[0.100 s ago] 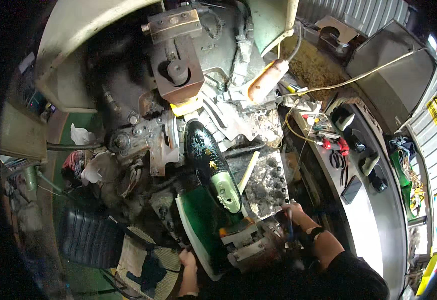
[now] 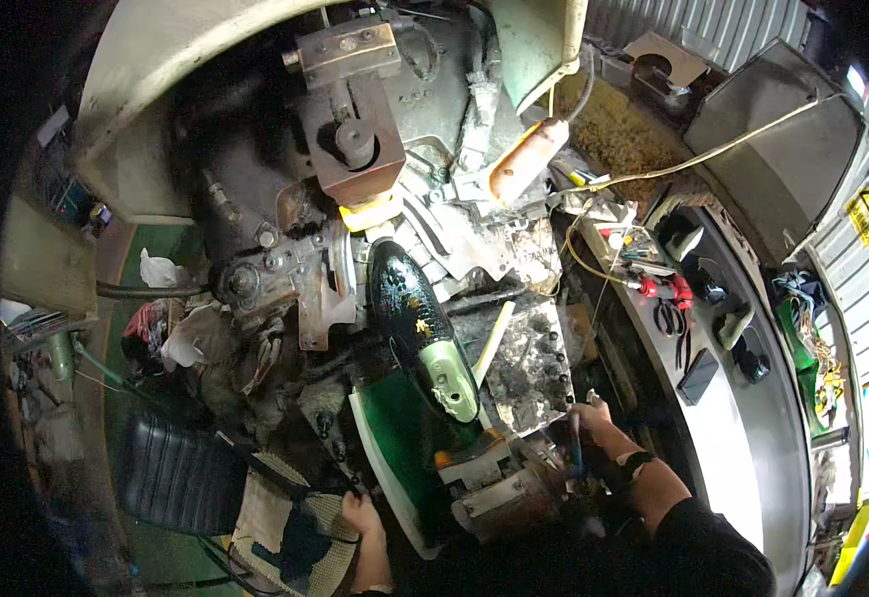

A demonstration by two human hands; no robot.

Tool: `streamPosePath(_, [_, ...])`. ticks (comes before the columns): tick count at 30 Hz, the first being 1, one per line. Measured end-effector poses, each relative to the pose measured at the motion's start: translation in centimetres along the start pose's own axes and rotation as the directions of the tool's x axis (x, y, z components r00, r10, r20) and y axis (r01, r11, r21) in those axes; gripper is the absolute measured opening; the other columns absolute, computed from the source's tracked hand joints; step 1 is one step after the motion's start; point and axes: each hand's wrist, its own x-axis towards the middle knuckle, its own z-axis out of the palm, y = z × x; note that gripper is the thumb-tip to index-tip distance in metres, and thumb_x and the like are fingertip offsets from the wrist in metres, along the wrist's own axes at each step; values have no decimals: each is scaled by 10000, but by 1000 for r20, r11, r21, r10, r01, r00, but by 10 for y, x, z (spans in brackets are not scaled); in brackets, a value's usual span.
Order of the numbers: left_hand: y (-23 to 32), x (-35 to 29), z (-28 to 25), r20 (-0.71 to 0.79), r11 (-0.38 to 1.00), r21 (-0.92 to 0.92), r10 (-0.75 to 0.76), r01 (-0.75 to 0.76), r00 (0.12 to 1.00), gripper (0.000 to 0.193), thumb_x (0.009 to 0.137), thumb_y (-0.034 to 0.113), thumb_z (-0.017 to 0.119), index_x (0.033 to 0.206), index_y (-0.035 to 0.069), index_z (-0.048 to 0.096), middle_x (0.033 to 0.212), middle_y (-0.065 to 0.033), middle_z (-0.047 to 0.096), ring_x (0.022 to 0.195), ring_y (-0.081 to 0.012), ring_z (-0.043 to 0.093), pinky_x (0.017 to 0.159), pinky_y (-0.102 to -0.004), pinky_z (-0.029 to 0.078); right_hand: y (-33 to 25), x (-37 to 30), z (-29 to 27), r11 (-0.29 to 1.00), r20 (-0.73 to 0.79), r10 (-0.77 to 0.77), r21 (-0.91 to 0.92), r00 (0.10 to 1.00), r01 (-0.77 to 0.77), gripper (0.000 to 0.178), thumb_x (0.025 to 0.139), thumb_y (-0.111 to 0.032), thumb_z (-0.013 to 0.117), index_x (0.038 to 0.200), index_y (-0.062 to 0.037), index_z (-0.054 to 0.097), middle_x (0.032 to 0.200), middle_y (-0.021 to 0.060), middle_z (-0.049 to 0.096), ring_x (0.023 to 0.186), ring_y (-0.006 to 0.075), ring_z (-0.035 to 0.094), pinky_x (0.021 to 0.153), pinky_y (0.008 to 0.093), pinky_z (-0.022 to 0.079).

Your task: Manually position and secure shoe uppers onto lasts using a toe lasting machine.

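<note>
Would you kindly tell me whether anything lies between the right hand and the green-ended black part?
In this view, a pale yellow strip and a stained metal plate lie between the right hand and that black part.

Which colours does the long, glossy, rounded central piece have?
The long, glossy, rounded piece is mostly black, its lower end pale green (head view).

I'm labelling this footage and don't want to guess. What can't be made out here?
All in the head view:
Left grip: what its fingers touch is lost in shadow.
Right grip: what it holds, if anything, is too small and blurred.
Long black-and-green piece: underside faces away.
Metal fixture: the black shirt covers its near side.
</note>
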Motion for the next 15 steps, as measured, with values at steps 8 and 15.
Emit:
streamPosePath(8, [76,-4,12,-148,998,-12,52,-54,988,287,911,53,632,1176,-56,626,1224,-183,636,1146,-300,595,982,-383,454,19,-6,18,974,233,-228,49,945,223,356,848,-95,710,1131,40,543,887,83,639,772,152,596,609,320,477])
streamPosePath(15, [255,-44,11,-24,736,-483,531,-475,847,329,961,6,565,1282,-61,529,1244,-172,612,1150,-254,599,1031,-351,448,34,-60,-76,968,76,-130,223,989,111,715,869,12,691,1445,126,282,1003,210,696,837,255,708,694,350,607])
